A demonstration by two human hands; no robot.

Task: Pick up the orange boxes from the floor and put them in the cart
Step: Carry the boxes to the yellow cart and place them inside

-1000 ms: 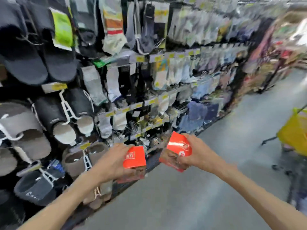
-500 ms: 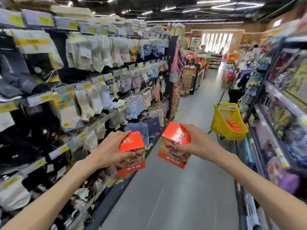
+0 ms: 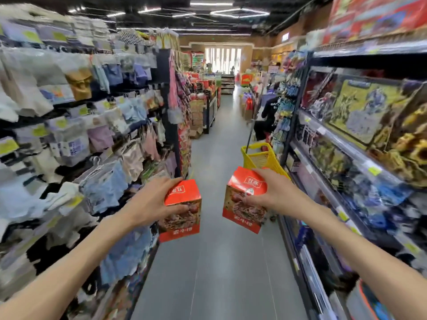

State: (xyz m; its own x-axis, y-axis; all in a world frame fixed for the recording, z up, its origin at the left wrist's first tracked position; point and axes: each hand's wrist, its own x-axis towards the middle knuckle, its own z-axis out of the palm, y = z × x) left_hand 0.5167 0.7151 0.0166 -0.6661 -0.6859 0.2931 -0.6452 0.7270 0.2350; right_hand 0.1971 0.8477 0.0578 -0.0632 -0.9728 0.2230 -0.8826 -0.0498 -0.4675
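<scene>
**Two boxes in hand, cart waiting ahead**

The person is standing in a shop aisle and is holding one orange box in each hand, both lifted well clear of the floor (image 3: 221,269). The left hand (image 3: 151,202) is wrapping around the left box (image 3: 182,211), fingers over its top and thumb pressing across the printed front, so the grip is closed on it. The right hand (image 3: 271,196) is clasping the right box (image 3: 246,199) the same way, fingers curled over the top edge and thumb lying on the front face. The two boxes are hanging near each other but apart, with bare floor showing between them.

The yellow cart (image 3: 262,158) is sitting further down the aisle, close against the foot of the right-hand shelves (image 3: 346,144), and the right box is partly covering its near rim from this angle. Something reddish is showing inside it, but it is too small to say whether that is another box.

Judging by this, the pick-up part is looking finished for these two: neither is resting on the floor any more. What is remaining is carrying them to the cart and setting them inside. No other orange boxes are showing on the visible stretch of floor, though much of it is lying outside the view, so whether more are waiting cannot be told.
</scene>
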